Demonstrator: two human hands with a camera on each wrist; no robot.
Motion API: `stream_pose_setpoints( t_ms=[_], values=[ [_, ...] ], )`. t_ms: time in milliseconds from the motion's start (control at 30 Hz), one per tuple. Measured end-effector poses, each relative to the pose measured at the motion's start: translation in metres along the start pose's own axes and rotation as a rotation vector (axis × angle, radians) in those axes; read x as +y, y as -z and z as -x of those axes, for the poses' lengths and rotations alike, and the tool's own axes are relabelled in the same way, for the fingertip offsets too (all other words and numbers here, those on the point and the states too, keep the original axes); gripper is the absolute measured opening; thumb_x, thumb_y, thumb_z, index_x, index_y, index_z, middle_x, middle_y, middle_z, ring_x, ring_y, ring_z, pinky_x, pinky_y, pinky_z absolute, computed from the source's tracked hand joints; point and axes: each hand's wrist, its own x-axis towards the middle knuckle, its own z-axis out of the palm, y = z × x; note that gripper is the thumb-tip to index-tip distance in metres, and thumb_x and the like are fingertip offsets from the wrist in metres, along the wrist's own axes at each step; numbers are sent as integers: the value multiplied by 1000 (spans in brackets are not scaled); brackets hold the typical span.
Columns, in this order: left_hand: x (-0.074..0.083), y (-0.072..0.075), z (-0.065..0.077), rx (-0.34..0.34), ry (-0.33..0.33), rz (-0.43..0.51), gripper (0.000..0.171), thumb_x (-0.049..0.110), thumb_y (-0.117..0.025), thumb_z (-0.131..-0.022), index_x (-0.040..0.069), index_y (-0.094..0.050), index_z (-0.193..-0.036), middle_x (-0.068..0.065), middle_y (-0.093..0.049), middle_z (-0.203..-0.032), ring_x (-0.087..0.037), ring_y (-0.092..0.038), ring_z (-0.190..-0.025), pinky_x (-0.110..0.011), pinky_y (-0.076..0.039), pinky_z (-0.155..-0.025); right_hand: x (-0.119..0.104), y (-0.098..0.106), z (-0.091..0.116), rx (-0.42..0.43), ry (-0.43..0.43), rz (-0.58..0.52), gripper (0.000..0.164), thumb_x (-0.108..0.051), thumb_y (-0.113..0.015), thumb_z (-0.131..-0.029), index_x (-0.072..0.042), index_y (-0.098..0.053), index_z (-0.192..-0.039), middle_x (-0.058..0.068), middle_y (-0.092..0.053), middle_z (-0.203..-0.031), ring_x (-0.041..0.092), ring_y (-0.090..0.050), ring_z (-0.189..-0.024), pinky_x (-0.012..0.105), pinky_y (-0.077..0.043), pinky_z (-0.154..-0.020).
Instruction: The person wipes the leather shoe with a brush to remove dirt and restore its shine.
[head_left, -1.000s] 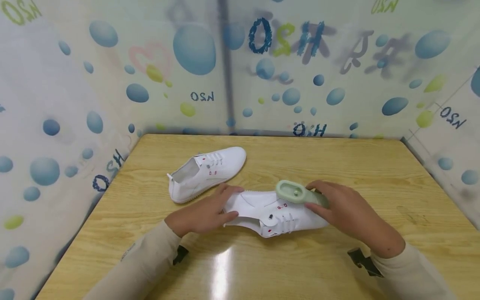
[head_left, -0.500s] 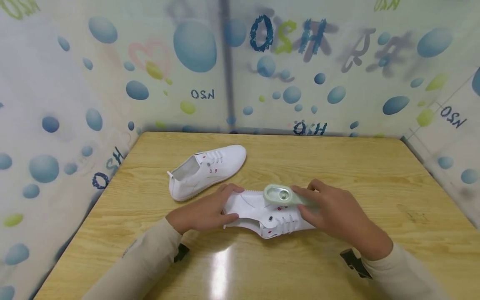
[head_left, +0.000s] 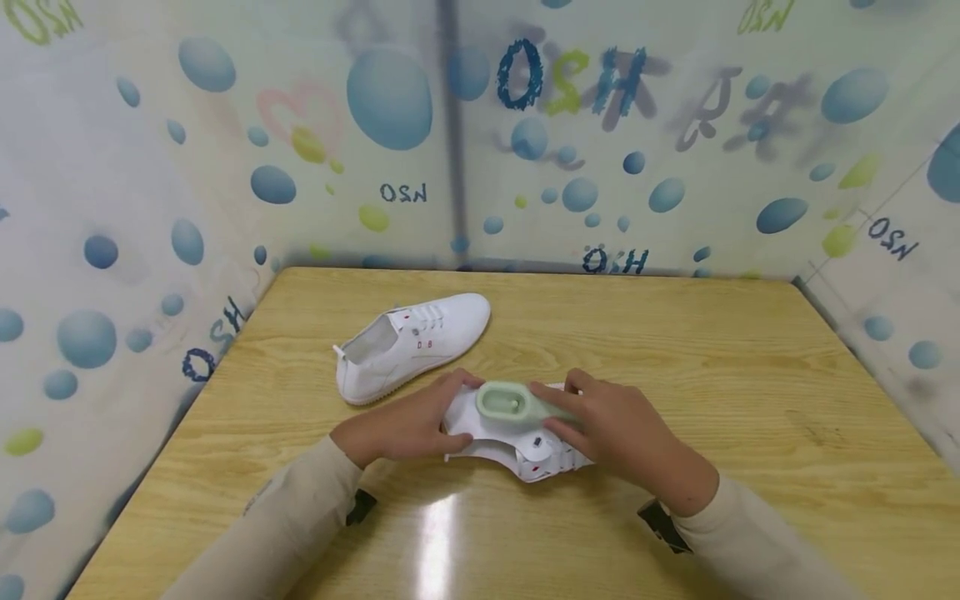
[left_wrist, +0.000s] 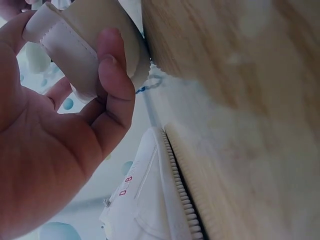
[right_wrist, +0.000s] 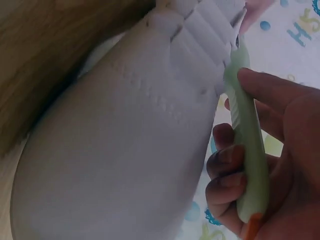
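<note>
White, the nearer shoe (head_left: 517,434) is gripped at the heel (head_left: 461,408) by the left fingers (head_left: 454,442), seemingly to keep it steady under the tool (head_left: 527,407) clasped by the right fingers (head_left: 567,432).

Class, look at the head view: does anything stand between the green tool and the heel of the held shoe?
Partly: the left hand grips the white shoe at the heel, fingers on the far side and thumb nearer. In the gap between them, only shoe shows before the green tool.
</note>
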Motion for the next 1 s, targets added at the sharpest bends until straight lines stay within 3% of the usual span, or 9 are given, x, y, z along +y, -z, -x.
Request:
stream_pose_setpoints(
  t_ms=[367, 700, 1000],
  values=[
    [3, -2, 0, 5, 33, -24, 69, 22, -72, -89, 10, -35, -146, -10, -45, -148, -16, -48, -122, -37, -41, -104, 10, 13, 17, -22, -125, -35, 44, -34, -76, -89, -32, -66, -131, -1, -59, -91, 5, -42, -60, 21, -36, -52],
    [4, -1, 2, -3, 37, -8, 69, 21, -72, -89, 10, -34, -146, -10, -44, -149, -16, -49, -122, -38, -42, -103, -4, 0, 5, 25, -22, -19, 44, -36, -75, -90, -30, -66, -132, 0, -58, -91, 4, -41, -61, 18, -36, -52],
    [4, -3, 1, 11, 40, -62, 69, 22, -73, -88, 9, -36, -145, -10, -46, -147, -15, -48, -124, -38, -42, -106, 4, 24, 14, -104, -170, -52, 43, -36, -72, -92, -34, -63, -134, 0, -59, -93, 8, -43, -61, 24, -36, -52]
  ],
)
